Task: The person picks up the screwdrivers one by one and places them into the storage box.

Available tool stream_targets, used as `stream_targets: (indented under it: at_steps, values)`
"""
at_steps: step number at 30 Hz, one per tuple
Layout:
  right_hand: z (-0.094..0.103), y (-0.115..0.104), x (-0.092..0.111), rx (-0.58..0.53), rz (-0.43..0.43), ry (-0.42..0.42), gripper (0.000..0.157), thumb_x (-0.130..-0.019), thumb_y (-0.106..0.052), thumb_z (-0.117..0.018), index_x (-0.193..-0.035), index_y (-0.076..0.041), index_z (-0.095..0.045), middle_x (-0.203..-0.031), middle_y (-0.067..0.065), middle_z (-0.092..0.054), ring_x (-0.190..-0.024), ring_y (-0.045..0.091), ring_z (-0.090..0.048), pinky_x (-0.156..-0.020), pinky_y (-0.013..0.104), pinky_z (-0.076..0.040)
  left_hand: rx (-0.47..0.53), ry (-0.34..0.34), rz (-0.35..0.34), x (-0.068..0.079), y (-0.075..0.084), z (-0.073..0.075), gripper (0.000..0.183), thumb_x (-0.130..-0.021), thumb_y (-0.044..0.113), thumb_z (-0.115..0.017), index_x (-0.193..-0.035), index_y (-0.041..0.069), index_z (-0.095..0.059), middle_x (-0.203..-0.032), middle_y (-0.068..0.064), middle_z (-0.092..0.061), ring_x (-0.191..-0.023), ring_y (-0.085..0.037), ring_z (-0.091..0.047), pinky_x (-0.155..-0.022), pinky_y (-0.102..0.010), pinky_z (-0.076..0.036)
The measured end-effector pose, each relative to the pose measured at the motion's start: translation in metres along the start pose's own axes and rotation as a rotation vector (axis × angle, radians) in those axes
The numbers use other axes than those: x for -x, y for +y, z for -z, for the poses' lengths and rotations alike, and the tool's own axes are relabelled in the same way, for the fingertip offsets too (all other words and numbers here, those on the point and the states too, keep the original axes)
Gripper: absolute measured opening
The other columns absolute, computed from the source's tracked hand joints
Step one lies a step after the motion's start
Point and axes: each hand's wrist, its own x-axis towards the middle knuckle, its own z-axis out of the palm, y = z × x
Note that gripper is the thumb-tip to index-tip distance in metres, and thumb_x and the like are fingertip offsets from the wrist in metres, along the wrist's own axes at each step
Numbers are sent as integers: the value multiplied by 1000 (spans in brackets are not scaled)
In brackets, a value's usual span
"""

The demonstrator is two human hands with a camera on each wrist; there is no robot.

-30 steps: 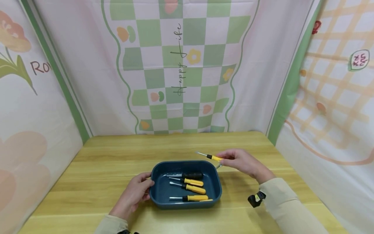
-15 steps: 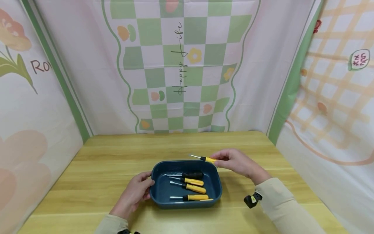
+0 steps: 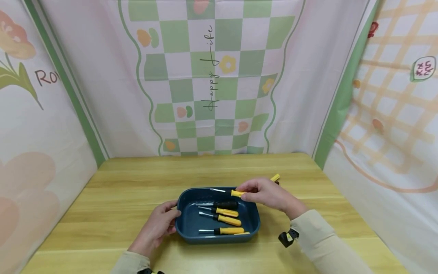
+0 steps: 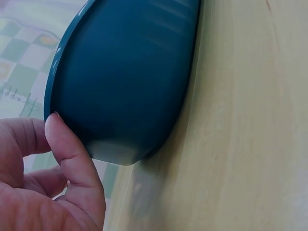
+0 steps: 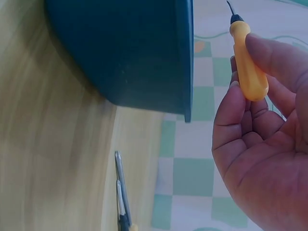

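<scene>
My right hand pinches a screwdriver by its yellow handle, the shank pointing left, above the far right part of a dark blue tray. In the right wrist view the screwdriver's handle sits between thumb and fingers, higher than the tray's rim. My left hand holds the tray's left end, the thumb at the rim in the left wrist view. Inside the tray lie a black-handled screwdriver and several yellow-handled screwdrivers, shanks to the left. One near the front wall is mostly hidden.
On the wooden table, behind my right hand, a yellow handle shows. Two metal shanks lie beside the tray in the right wrist view. Patterned cloth hangs at the back and both sides.
My right hand has moved left with the screwdriver, from right of the tray to over its far right part. A yellow handle now shows behind that hand. The left hand stays at the tray.
</scene>
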Motion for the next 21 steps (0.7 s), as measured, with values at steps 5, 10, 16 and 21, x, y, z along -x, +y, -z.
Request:
stream_targets:
  at_steps: [5,10,16,21]
  values:
    - [-7,-1,-1,3,9,-21,31,-102,-23,-68,-129,-8,-72,-118,7,-73,-101,20,-69,-84,27,-58,-1,5,12,1,0,0,48,-98,8,-59,-146,2,-57,-95,-8,-55,-65,-13,-54,-50,-19,-47]
    - [-12,-2,-3,17,20,-33,30,-102,-24,-68,-128,-9,-73,-118,5,-74,-101,19,-70,-85,26,-59,-1,10,19,1,0,0,47,-99,8,-59,-146,3,-57,-95,-8,-55,-66,-14,-54,-49,-19,-48]
    - [-18,-1,-5,64,53,-49,26,-101,-23,-69,-124,-13,-75,-119,1,-75,-103,17,-69,-87,25,-58,18,9,17,0,0,0,48,-98,8,-59,-146,3,-58,-94,-7,-55,-65,-12,-55,-50,-18,-48]
    - [-23,0,-7,92,65,-66,24,-100,-22,-70,-123,-14,-76,-117,0,-75,-100,14,-69,-86,24,-57,32,9,18,-1,-1,0,48,-98,8,-60,-146,3,-58,-92,-6,-55,-65,-12,-54,-50,-18,-48]
